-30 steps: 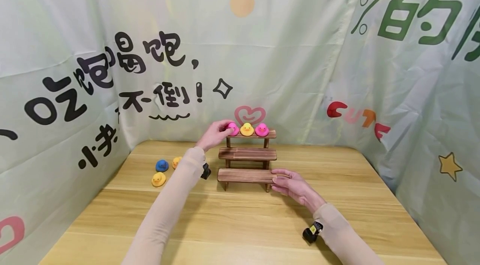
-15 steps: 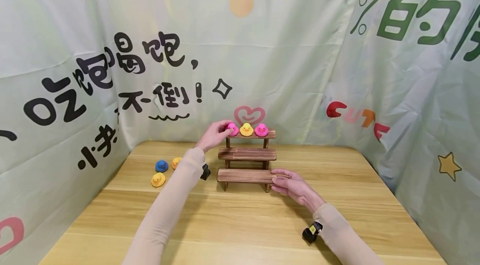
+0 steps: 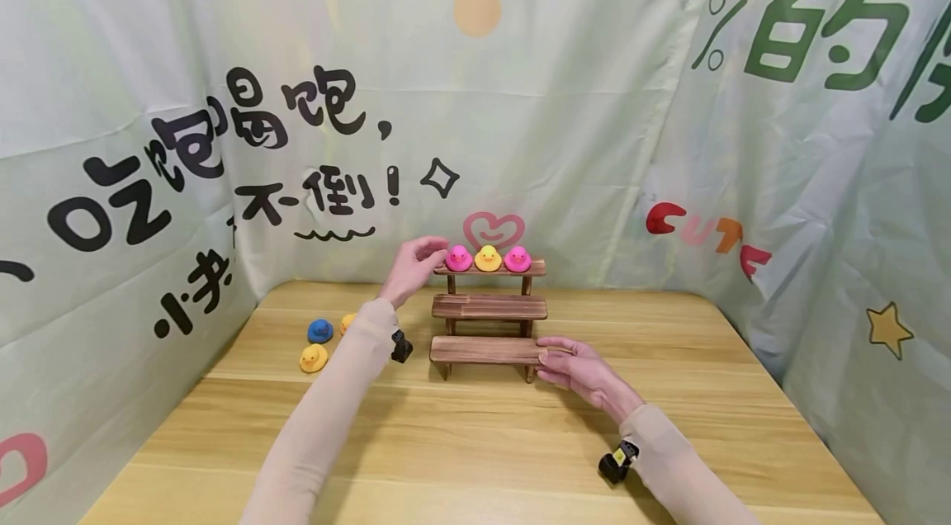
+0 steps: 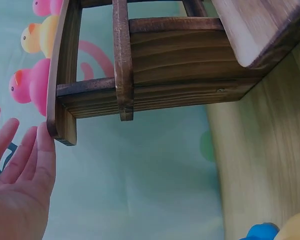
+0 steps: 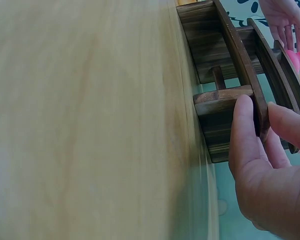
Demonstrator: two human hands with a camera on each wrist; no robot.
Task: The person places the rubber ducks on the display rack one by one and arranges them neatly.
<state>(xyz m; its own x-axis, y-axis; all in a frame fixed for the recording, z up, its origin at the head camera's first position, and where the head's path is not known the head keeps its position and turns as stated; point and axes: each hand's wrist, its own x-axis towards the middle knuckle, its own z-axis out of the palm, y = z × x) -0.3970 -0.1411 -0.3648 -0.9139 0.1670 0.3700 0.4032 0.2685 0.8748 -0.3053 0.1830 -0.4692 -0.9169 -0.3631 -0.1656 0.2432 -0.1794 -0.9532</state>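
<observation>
A three-tier wooden display stand (image 3: 488, 308) stands on the table. Along its top tier sit a pink rubber duck (image 3: 458, 258), a yellow rubber duck (image 3: 487, 258) and another pink duck (image 3: 518, 259). Beside the left end of that tier is my left hand (image 3: 413, 265), holding nothing. In the left wrist view its extended fingers (image 4: 44, 155) lie close to the tier's end, below the nearer pink duck (image 4: 32, 86). My right hand (image 3: 587, 372) grips the right end of the lowest tier, thumb on one face and fingers on the other, as the right wrist view shows.
On the table's left side lie a blue duck (image 3: 319, 331), a yellow duck (image 3: 314, 358) and an orange-yellow duck (image 3: 347, 323) partly hidden by the left sleeve. A printed cloth (image 3: 565, 137) hangs behind and beside the wooden table (image 3: 475, 442).
My left hand has let go of the left pink duck and drawn back slightly to the left. That duck stays on the top tier. The right hand keeps its grip.
</observation>
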